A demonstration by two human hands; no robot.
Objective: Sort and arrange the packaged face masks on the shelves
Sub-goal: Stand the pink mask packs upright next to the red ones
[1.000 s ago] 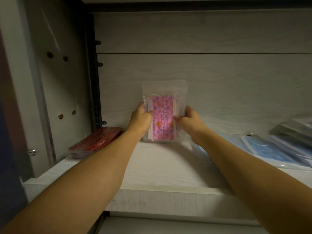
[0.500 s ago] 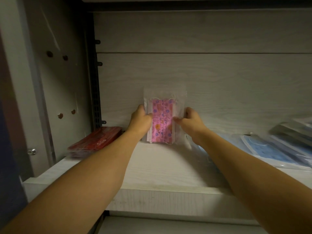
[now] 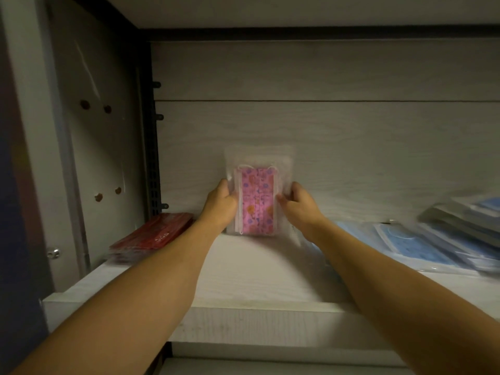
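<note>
The pink mask packet (image 3: 257, 201) stands upright against the far back panel, having settled lower onto the shelf (image 3: 243, 272) than a second ago. Left hand (image 3: 220, 203) and right hand (image 3: 297, 204) still pinch its edges; placement looks nearly finished.

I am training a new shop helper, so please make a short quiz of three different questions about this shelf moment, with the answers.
1. True or false: the pink mask pack stands upright against the back wall of the shelf.
2. Which packs lie at the left end of the shelf? A) blue B) red C) pink
3. Fill in: the left hand and the right hand hold the pink pack by its two ____.

Key:
1. True.
2. B, the red mask packs; the blue mask packs lie at the right.
3. Sides.
</note>
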